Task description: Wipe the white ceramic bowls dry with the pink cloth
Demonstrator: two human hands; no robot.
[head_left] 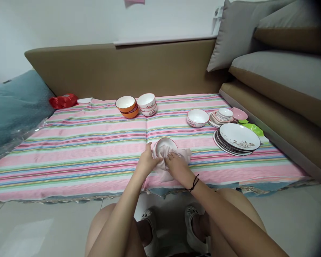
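My left hand (146, 162) grips the rim of a small white bowl (165, 144) tilted toward me over the striped pink cloth (96, 150). My right hand (176, 166) is closed on a pale pink rag (183, 154) that is pressed against the bowl's side and bunched beneath it. A black band circles my right wrist. Both hands sit near the front edge of the cloth, in the middle.
At the back stand stacked orange bowls (126, 106) and stacked white bowls (147, 104). To the right are a single white bowl (197, 117), small dishes (224, 116), a stack of large plates (238, 139), a pink dish (239, 114) and a green dish (254, 129). A red bag (63, 101) lies at the back left.
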